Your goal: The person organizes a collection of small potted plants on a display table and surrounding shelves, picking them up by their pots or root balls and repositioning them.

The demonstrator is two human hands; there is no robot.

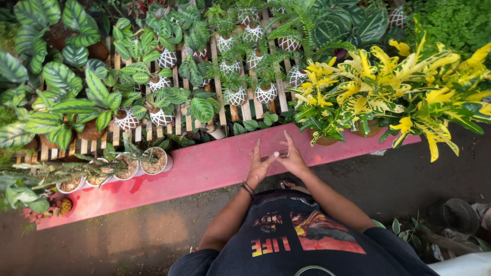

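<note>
Where the two bare forearms meet in front of the dark printed shirt, the left hand [260,164] and the right hand [292,157] come together above the long, smooth pink-painted counter [204,166], palms angled inward and fingertips touching each other. Both hands are loosely spread, fingers straight, and hold nothing. A thin dark band circles the left wrist.

Just beyond the fingertips, at the far edge of the counter, stands a bushy croton plant with glossy yellow-and-green mottled leaves in a terracotta pot [321,110]; larger crotons of the same colouring spill to the right. Behind the counter runs a slatted rack of pale wooden laths [220,97], carrying rows of round white pots with a dark diamond lattice pattern [236,95], each holding a small leafy plant. To the left, striped calathea plants with broad oval leaves in pale and dark green [76,105] crowd the rack.

On the left end of the counter sit plain white round pots filled with coarse gritty soil [153,161], near each other, with thin spiky stems lying across them. The ground below is dark, damp-looking concrete.
</note>
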